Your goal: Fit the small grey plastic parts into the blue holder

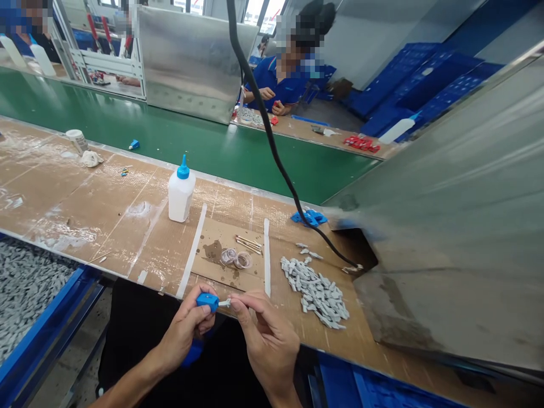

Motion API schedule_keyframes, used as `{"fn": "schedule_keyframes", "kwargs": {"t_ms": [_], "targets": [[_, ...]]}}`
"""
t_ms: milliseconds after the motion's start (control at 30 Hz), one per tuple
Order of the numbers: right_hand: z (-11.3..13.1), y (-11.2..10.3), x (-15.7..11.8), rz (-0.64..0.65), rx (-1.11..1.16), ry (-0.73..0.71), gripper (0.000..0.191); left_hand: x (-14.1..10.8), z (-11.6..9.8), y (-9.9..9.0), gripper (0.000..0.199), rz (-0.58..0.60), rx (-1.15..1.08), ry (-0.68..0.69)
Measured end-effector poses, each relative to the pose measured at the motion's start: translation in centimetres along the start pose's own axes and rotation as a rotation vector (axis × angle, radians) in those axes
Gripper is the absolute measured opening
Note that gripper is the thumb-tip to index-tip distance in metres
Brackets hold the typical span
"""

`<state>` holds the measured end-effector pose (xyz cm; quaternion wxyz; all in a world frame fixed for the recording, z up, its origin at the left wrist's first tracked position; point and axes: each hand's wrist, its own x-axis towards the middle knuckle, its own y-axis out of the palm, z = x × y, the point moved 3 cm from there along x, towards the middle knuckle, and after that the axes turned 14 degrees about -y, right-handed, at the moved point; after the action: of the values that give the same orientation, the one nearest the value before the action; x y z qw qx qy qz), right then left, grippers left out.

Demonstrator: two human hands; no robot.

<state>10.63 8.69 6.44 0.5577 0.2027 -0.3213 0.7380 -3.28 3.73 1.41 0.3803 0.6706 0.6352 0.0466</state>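
Between thumb and fingers, my left hand [189, 323] grips a small blue plastic block-shaped part [207, 302]. My right hand [267, 334] pinches a small grey plastic piece [224, 303], whose other end meets the right side of the blue part; whether it sits inside cannot be made out. Both hands are at the table's front edge. Just beyond them lies a cardboard sheet [250, 279] with two small round clear dishes [242, 260] and several cotton swabs [249, 244]. To the right is a heap of grey pieces [317, 292] like the one in my right hand.
A white squeeze bottle [181, 192] with a blue tip stands left of the cardboard. Blue parts [309, 217] lie farther right, near a black cable [280, 158] and metal housing [459, 226]. Across the green conveyor [204, 147], a person [278, 85] works. A blue-edged bin [51, 317] holds grey pieces.
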Motion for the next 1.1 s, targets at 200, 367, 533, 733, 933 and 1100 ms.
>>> {"fn": "schedule_keyframes", "kwargs": {"t_ms": [200, 367, 533, 733, 933, 1100], "targets": [[-0.2, 0.6, -0.6, -0.022, 0.015, -0.009, 0.020, -0.6, 0.2, -0.1, 0.023, -0.046, 0.112, 0.042], [0.7, 0.8, -1.2, -0.003, 0.013, -0.102, 0.031, -2.4, -0.9, -0.7, 0.032, -0.261, 0.455, 0.214], [1.8, 0.5, -1.7, 0.094, 0.083, -0.127, 0.036, -4.0, -2.2, -0.8, 0.029, -0.201, 0.785, 0.440], [3.0, -0.1, -1.5, 0.072, 0.059, -0.148, 0.031, -4.6, -3.1, -0.5, 0.034, -0.097, 0.986, 0.553], [3.9, -0.1, -1.4, 0.057, 0.095, -0.189, 0.031, -4.6, -2.6, -0.2, 0.030, -0.019, 0.908, 0.593], [4.0, 0.0, -1.7, 0.034, 0.071, -0.225, 0.033, -4.4, -1.8, -0.4, 0.023, -0.035, 0.752, 0.548]]}}
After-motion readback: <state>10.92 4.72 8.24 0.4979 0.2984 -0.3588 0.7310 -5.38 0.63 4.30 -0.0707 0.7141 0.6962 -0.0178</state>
